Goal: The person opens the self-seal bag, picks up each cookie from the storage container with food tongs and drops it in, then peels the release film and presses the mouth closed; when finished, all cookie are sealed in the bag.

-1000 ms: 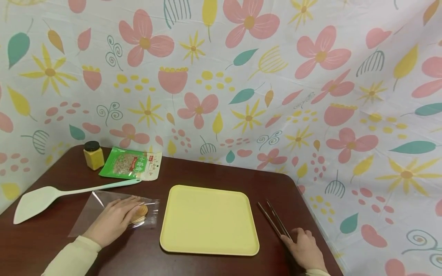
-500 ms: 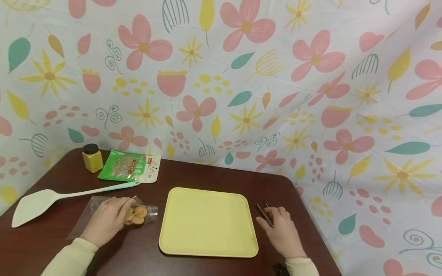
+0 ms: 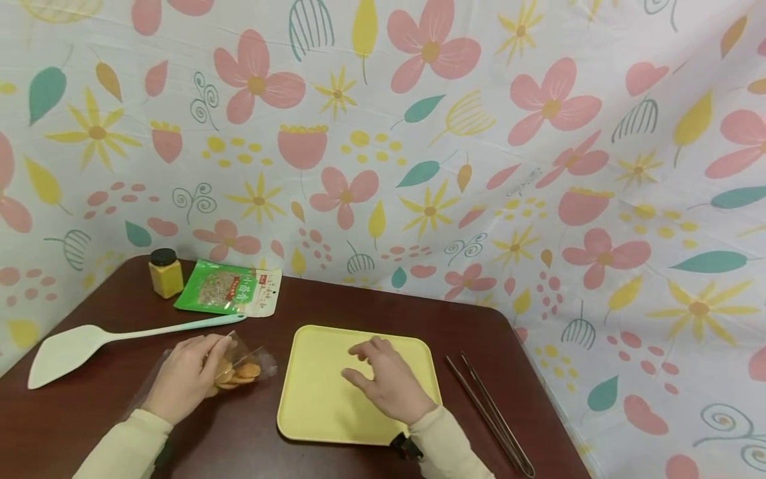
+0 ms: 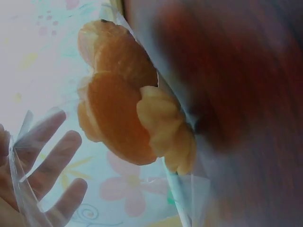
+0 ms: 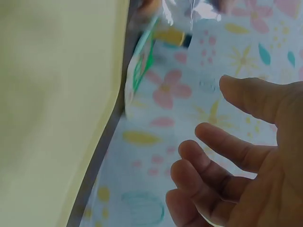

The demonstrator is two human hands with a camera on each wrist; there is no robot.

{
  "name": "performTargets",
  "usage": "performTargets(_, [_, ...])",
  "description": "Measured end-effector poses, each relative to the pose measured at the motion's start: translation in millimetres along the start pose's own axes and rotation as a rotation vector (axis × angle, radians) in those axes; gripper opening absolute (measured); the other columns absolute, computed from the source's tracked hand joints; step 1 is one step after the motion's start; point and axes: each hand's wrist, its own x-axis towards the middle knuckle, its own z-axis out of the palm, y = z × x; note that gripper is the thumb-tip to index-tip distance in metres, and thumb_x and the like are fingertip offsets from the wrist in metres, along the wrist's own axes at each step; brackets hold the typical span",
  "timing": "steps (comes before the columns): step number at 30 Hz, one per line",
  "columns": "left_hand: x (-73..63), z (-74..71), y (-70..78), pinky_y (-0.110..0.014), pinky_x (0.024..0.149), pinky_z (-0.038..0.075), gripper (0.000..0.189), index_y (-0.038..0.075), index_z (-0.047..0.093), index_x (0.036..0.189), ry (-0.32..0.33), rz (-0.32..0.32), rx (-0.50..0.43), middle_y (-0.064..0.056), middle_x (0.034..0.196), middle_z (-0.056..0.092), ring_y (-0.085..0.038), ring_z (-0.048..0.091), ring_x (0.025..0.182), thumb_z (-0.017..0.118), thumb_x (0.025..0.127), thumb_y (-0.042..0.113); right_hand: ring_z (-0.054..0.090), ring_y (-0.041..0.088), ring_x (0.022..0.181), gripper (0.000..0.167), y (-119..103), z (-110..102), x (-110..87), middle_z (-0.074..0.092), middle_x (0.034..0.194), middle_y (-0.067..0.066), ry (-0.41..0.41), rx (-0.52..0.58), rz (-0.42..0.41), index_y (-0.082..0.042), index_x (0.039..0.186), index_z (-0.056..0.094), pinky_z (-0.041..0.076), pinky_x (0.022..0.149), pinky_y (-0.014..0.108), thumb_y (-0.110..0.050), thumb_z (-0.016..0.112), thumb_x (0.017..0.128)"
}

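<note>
On the left of the table, my left hand (image 3: 187,376) holds a clear plastic bag (image 3: 264,359) by its film, which runs across the fingers (image 4: 60,163) in the left wrist view. Several round golden cookies (image 3: 244,372) lie in the bag; close up, one cookie (image 4: 118,118) is flat and smooth, another (image 4: 168,125) scalloped. My right hand (image 3: 391,382) hovers over the yellow tray (image 3: 317,419), fingers apart and loosely bent, with nothing in it. The metal tongs (image 3: 491,416) lie on the table right of the tray.
A pale green spatula (image 3: 68,352) lies behind the bag at the left. Farther back stand a yellow jar (image 3: 165,276) with a black lid and a flat green packet (image 3: 227,287). A flower-patterned cloth (image 3: 383,146) hangs along the table's far edge.
My right hand has let go of the tongs, leaving them on the table, and has moved left over the tray. The bag's film has lifted and bunched under my left hand.
</note>
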Motion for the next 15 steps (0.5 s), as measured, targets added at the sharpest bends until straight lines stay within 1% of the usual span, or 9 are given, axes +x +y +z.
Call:
performTargets(2, [1.0, -1.1, 2.4, -0.043, 0.07, 0.047, 0.015, 0.009, 0.073, 0.09, 0.01, -0.018, -0.014, 0.003, 0.077, 0.068, -0.016, 0.058, 0.071, 0.059, 0.097, 0.007, 0.057, 0.021, 0.099, 0.042, -10.3, 5.6, 9.9, 0.057, 0.105, 0.0, -0.028, 0.024, -0.025, -0.01, 0.122, 0.062, 0.05, 0.077, 0.028, -0.044, 0.057, 0.097])
performTargets(4, [2.2, -2.2, 4.9, -0.038, 0.064, 0.047, 0.017, 0.011, 0.073, 0.091, 0.014, -0.053, -0.034, 0.003, 0.083, 0.07, -0.016, 0.061, 0.075, 0.058, 0.098, 0.009, 0.057, 0.019, 0.097, 0.044, -19.3, 11.7, 19.5, 0.056, 0.106, 0.0, -0.061, 0.046, -0.025, -0.011, 0.123, 0.061, 0.05, 0.078, 0.026, -0.047, 0.056, 0.097])
performTargets(7, [3.7, -3.5, 9.3, -0.032, 0.065, 0.049, 0.02, 0.013, 0.073, 0.092, 0.017, -0.114, -0.078, 0.002, 0.088, 0.072, -0.017, 0.064, 0.08, 0.055, 0.101, 0.013, 0.057, 0.012, 0.09, 0.047, -29.4, 22.4, 33.7, 0.057, 0.104, 0.0, -0.109, 0.094, -0.009, -0.013, 0.128, 0.058, 0.049, 0.072, 0.023, -0.048, 0.056, 0.097])
performTargets(8, [4.1, -3.5, 10.9, -0.027, 0.065, 0.049, 0.021, 0.013, 0.073, 0.092, 0.019, -0.131, -0.097, 0.002, 0.089, 0.073, -0.018, 0.065, 0.081, 0.054, 0.101, 0.014, 0.056, 0.01, 0.086, 0.048, -31.8, 26.2, 38.1, 0.057, 0.104, 0.0, -0.123, 0.112, 0.0, -0.014, 0.13, 0.057, 0.049, 0.07, 0.022, -0.049, 0.056, 0.097])
performTargets(10, [5.1, -3.3, 14.1, -0.021, 0.066, 0.048, 0.022, 0.012, 0.073, 0.094, 0.029, -0.159, -0.132, 0.001, 0.09, 0.073, -0.018, 0.066, 0.082, 0.052, 0.102, 0.016, 0.056, 0.007, 0.079, 0.047, -37.2, 33.5, 47.4, 0.058, 0.1, -0.002, -0.143, 0.159, 0.014, -0.015, 0.133, 0.055, 0.048, 0.065, 0.022, -0.045, 0.059, 0.096])
performTargets(13, [6.1, -1.1, 18.5, -0.013, 0.067, 0.046, 0.023, 0.011, 0.072, 0.096, 0.049, -0.185, -0.163, 0.0, 0.09, 0.073, -0.015, 0.066, 0.082, 0.051, 0.103, 0.017, 0.053, 0.004, 0.068, 0.045, -45.2, 43.1, 59.4, 0.059, 0.091, -0.006, -0.153, 0.22, 0.022, -0.018, 0.135, 0.053, 0.046, 0.057, 0.022, -0.039, 0.061, 0.097])
performTargets(15, [6.7, 0.8, 20.7, -0.01, 0.068, 0.045, 0.025, 0.01, 0.072, 0.097, 0.057, -0.202, -0.187, -0.001, 0.091, 0.074, -0.015, 0.067, 0.083, 0.05, 0.103, 0.018, 0.052, 0.004, 0.063, 0.04, -50.7, 48.0, 65.9, 0.058, 0.084, -0.01, -0.147, 0.25, 0.022, -0.019, 0.133, 0.055, 0.045, 0.054, 0.022, -0.035, 0.062, 0.097])
